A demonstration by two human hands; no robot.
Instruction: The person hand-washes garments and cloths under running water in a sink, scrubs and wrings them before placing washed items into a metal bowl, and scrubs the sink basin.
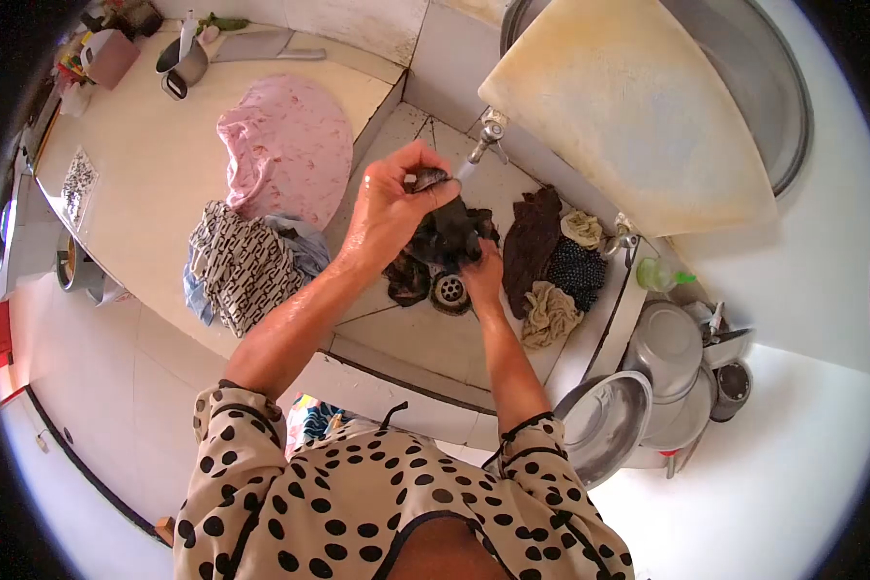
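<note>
Black cloth (445,239) in closed left grip (392,205) and closed right grip (484,276), near tap (491,133), drain (449,293), brown cloth (532,237)

Your hands: two, one left hand (393,198) and one right hand (483,275). With them you have at least one dark cloth (445,232); the bunching blocks a firm piece count. In your one sink (396,333): one drain (449,293), one brown cloth (532,242), one dotted cloth (577,275), two pale cloths (551,314). Taps (491,133): two. On your left, one counter (145,193) with one pink cloth (295,145), one patterned cloth (242,266), at least one blue cloth (304,251), one broad knife (253,45), one handled pot (183,68). Ahead of you: one yellowed board (628,116), one round metal tray (744,58). To your right: one green-tinted bottle (655,275) and at least three metal basins (665,340); overlap denies you an exact tally.
</note>
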